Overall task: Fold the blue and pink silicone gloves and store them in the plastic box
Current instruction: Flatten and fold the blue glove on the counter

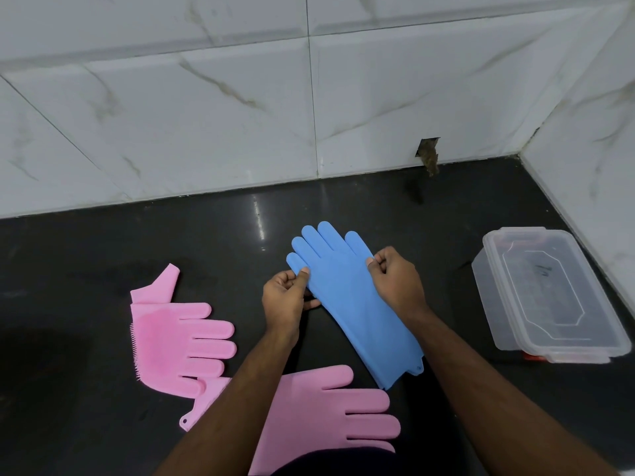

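Closest to the camera is a pink glove (330, 417) lying flat on the glossy black counter (103, 242), partly under the left forearm, with a second pink glove (171, 338) just beside it on the left. The left hand (283, 297) and right hand (395, 280) each pinch an edge of the blue glove (347, 297), fingers pointing at the wall. The lidded plastic box (546, 297) sits off to the right, near the corner. White marble-look tiles (206, 115) back the counter, with a rough hole (427, 154) at the base.

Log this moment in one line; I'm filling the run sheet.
step: fold blue glove | left hand, right hand: pinching its edges | pink gloves: flat | box: lidded
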Demonstrator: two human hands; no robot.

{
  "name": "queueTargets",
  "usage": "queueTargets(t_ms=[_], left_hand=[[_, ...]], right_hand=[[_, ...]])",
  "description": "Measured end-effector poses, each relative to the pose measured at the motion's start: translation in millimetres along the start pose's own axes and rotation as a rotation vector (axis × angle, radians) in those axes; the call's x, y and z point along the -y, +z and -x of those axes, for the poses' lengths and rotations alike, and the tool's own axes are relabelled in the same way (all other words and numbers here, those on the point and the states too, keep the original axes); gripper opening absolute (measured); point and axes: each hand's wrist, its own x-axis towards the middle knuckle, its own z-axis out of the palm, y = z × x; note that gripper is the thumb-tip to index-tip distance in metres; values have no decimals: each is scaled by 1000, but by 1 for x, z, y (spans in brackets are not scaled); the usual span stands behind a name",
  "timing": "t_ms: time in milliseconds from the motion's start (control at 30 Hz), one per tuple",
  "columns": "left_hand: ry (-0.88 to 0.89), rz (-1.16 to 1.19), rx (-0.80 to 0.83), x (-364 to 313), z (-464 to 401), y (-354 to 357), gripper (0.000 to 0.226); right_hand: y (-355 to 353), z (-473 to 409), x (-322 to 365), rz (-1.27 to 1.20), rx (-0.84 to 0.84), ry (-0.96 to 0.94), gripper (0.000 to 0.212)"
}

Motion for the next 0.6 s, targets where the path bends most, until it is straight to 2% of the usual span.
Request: queueTargets(t_ms=[67,167,233,467,600], left_hand=[[33,-100,-56,-1,-2,-1,25],[156,-371,-171,-1,-4,-4,29],[186,-461,-184,-2,-6,-5,29],[210,-427,-93,-3,2,-8,26],[183,-476,-65,-2,16,-4,26]], right_hand=[[0,-1,1,6,10,0,20],[-1,-1,2,11,14,-11,20],[0,0,2,25,10,-22,20],[-6,2,6,13,24,-15,19],[-9,13,9,145,-33,-57,18]])
